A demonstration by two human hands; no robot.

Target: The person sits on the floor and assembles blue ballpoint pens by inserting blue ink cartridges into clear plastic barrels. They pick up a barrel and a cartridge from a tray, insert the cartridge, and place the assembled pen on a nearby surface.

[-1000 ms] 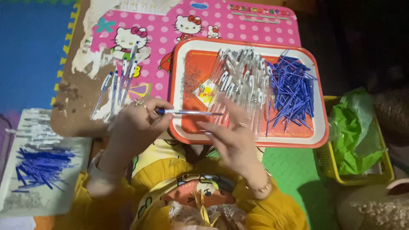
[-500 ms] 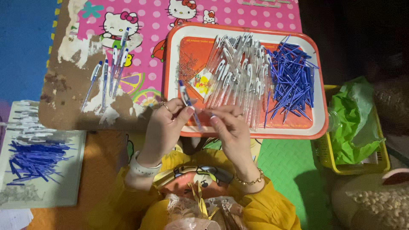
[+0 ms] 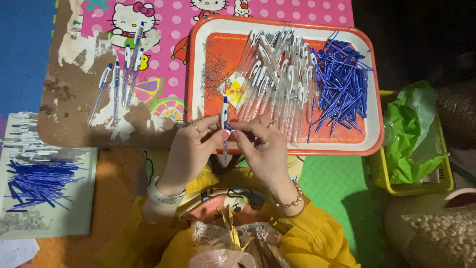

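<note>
Both hands met at centre frame, just below the near rim of the tray. Left hand (image 3: 191, 149) and right hand (image 3: 263, 146) pinching 1 pen (image 3: 225, 126) between them, fingers (image 3: 218, 136) closed narrowly round its barrel. Pen held nearly upright in the frame, blue-and-white end pointing up over the tray edge, thin tip pointing down toward the yellow sleeves. Ring on a finger of each hand, white band on the left wrist, beaded bracelet on the right.

Orange-rimmed tray (image 3: 198, 69) at upper centre, resting on a worn pink cartoon-print desk (image 3: 163, 64). Inside the tray: a heap of clear pen barrels (image 3: 277, 79) in the middle, a pile of blue refills (image 3: 342, 89) on the right side, a scatter of small metal springs (image 3: 215, 67) on the left side.

At upper left on the desk, well apart from the hands, several assembled pens (image 3: 119, 82) laid roughly side by side.

At lower left, a pale flat board (image 3: 74, 218) carrying more blue refills (image 3: 37, 181) and white parts.

At right, a yellow basket (image 3: 421, 186) with a green plastic bag (image 3: 414, 134) in it.
</note>
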